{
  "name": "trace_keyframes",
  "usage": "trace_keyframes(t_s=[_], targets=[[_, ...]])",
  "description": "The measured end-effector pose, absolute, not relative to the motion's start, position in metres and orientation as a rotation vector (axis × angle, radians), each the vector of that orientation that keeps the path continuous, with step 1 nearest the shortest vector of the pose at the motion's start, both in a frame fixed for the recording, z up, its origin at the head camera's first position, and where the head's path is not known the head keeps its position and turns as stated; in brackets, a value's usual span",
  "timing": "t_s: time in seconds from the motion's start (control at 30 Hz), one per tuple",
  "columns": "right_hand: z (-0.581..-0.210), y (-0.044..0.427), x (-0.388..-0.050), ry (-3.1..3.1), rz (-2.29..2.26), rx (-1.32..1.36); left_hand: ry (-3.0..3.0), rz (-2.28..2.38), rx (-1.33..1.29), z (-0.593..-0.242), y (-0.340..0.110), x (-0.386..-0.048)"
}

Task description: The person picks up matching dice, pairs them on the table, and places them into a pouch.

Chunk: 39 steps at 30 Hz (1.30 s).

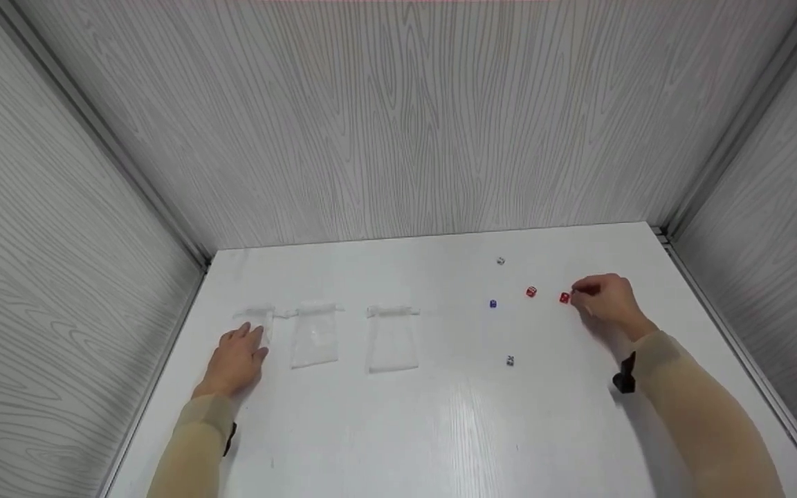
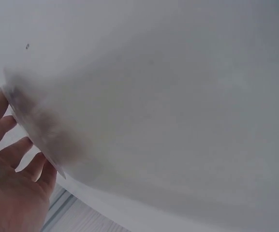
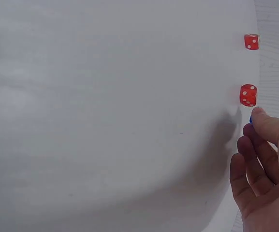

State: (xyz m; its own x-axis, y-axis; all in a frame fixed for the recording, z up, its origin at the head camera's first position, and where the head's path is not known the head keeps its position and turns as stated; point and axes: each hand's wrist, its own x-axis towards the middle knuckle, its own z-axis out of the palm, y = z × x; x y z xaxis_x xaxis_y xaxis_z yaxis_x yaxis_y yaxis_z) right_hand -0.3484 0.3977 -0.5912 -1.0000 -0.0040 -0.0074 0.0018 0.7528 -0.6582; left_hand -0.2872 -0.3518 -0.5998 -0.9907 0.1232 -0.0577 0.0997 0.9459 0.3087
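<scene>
My left hand [image 1: 236, 360] rests with extended fingers on the leftmost small sheer white pouch [image 1: 265, 319], covering part of it. In the left wrist view, the fingertips touch the edge of that thin pouch [image 2: 35, 126]. Over on the right, my right hand [image 1: 605, 301] pinches a blue die [image 3: 251, 120] between thumb and forefinger, mostly hidden by the fingers. Just left of those fingertips lies a red die [image 1: 564, 297] with white dots. Another red die [image 1: 531, 292] sits farther left.
Two more sheer pouches, a middle one [image 1: 314, 337] and a right one [image 1: 392, 340], lie flat on the white table [image 1: 371, 429]. A second blue die [image 1: 492, 303] and two clear dice, one far [image 1: 500, 261] and one near [image 1: 510, 360], lie apart. Panels [image 1: 398, 124] enclose the table.
</scene>
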Motion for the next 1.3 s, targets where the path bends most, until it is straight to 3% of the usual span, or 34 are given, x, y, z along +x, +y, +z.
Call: trace_keyframes(t_s=[0.2,0.73,1.03,1.3], targets=[[-0.572,0.382,-0.339,3.012,-1.139,-0.059,3.025,0.456,0.189,-0.599,-0.350,-0.289],[-0.539,0.285,-0.308,3.035,-1.381,-0.572,2.990,0.455,0.173,-0.596,-0.353,-0.287],[-0.545,0.241,-0.282,2.941,-1.420,-0.853,2.980,0.467,0.168,-0.595,-0.353,-0.289],[-0.558,0.216,-0.262,2.893,-1.337,-0.928,2.989,0.457,0.177,-0.595,-0.351,-0.290]])
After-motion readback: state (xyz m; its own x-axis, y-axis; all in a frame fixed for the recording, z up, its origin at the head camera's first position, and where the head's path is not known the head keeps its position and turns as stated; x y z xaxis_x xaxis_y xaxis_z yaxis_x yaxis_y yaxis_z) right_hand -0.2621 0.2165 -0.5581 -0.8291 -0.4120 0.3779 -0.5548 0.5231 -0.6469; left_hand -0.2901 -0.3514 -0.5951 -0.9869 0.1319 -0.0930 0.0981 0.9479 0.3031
